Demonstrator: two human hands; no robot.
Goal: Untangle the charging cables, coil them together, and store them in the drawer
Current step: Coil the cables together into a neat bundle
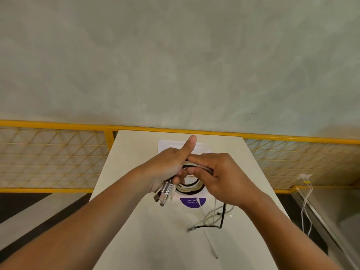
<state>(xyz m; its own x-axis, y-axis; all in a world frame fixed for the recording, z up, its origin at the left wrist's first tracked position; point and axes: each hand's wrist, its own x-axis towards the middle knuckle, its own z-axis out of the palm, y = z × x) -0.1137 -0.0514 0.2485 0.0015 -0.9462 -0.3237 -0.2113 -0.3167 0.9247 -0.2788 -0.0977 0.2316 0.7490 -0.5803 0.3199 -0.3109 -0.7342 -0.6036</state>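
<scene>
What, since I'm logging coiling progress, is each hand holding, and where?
The cable coil: left hand grips its side beside the plugs, right hand pinches its top.

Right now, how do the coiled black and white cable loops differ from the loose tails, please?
The coiled black and white cable loops form a ring; the loose tails sprawl unwound. The left hand and right hand grip the loops; the tails lie on the cream tabletop. Both are cable.

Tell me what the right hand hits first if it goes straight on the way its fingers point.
The left hand. The right hand points across the cable coil both hold, and its fingertips seem to touch the left thumb's base.
</scene>
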